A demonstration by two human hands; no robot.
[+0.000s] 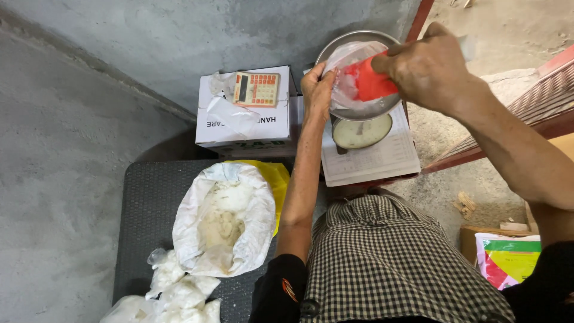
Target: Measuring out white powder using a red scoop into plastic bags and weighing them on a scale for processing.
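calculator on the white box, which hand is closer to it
Left. The left hand pinches the clear bag in the scale pan, just right of the calculator. The right hand, holding the red scoop, is further right.

One open white sack [224, 224] at seven o'clock, about four filled clear bags [173, 293] below it, one calculator [256, 88] at eleven, one dial scale [360, 128] at one.

Round shiny metal scale pan [382, 109], thin clear glossy plastic bag [347, 72], smooth red plastic scoop [372, 81], coarse white woven sack [254, 230], rough matt grey concrete wall [149, 42].
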